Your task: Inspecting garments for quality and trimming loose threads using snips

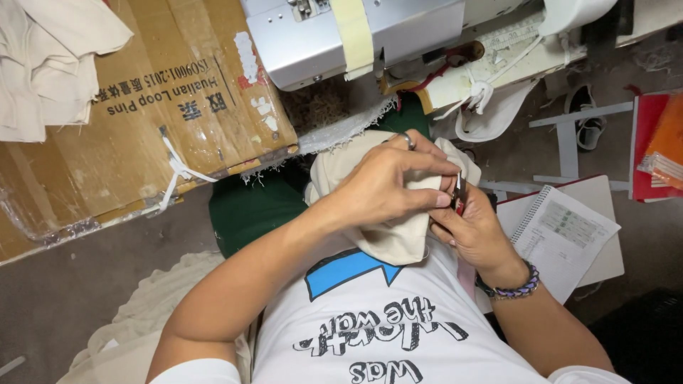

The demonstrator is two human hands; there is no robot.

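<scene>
Trimming stage, by the look of it: left hand (380,188) pinching the cream fabric piece (388,238) held over the lap, right hand (473,231) closed on small snips (459,193) at the fabric's right edge, calling for a careful close cut.

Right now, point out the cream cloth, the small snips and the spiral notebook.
cream cloth (388,242): head view, lower fold.
small snips (459,193): head view, dark blades.
spiral notebook (569,231): head view, open page.
</scene>
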